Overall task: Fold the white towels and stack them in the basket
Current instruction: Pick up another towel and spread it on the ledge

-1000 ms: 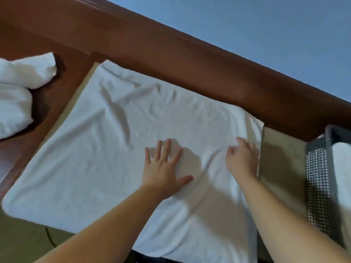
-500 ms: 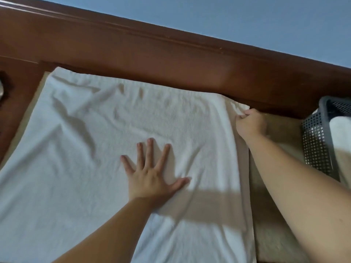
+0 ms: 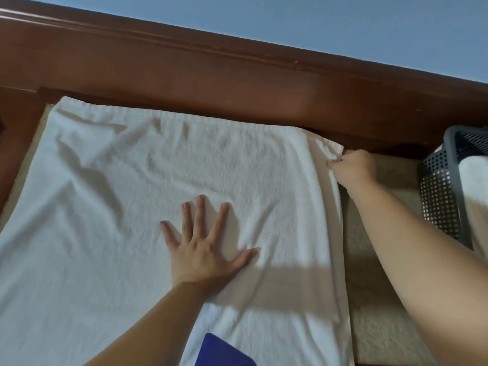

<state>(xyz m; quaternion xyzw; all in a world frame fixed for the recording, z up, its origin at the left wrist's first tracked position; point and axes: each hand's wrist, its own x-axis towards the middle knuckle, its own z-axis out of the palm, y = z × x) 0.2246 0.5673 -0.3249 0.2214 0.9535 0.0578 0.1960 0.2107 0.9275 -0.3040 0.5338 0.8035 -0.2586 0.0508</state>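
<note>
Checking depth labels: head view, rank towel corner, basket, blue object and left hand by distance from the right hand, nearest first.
1. Towel corner: pinched in the right hand, far right of the towel.
2. Basket: to its right, at the frame edge.
3. Left hand: to its left, flat on the towel's middle.
4. Blue object: bottom edge, nearest the camera.

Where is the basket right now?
In the head view the grey basket stands at the far right edge, beside the right hand pinching the spread towel's corner; a folded white towel already lies inside.
</note>
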